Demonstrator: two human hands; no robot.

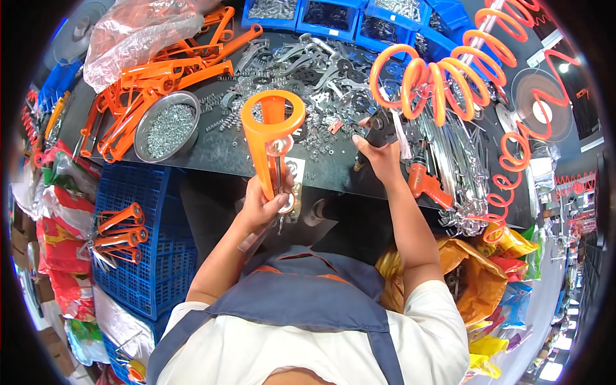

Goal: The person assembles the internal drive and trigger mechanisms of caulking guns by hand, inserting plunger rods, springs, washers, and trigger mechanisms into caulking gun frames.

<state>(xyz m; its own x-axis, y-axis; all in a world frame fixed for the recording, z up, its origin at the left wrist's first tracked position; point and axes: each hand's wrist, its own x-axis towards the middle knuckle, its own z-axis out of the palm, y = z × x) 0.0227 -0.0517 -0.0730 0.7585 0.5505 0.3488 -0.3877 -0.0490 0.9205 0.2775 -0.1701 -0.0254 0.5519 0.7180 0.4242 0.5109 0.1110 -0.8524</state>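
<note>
My left hand [262, 206] is closed around the lower end of an orange caulking gun frame [256, 144]. The frame stands tilted up in front of me, its ring end toward the table's middle. Metal pieces show along its lower part near my fingers. My right hand [383, 156] is wrapped round a black power tool [381, 130] to the right of the frame, apart from it. The tool's tip points down near the table's front edge. Beside my right wrist lies an orange-red power tool [426, 185].
Orange frames [151, 80] pile up at the left, next to a metal bowl [142, 142] of small parts. Loose levers and springs [321, 77] cover the middle. Blue bins [328, 19] line the back. An orange coiled hose [438, 90] hangs above metal rods [459, 151]. Blue crates [144, 260] stand lower left.
</note>
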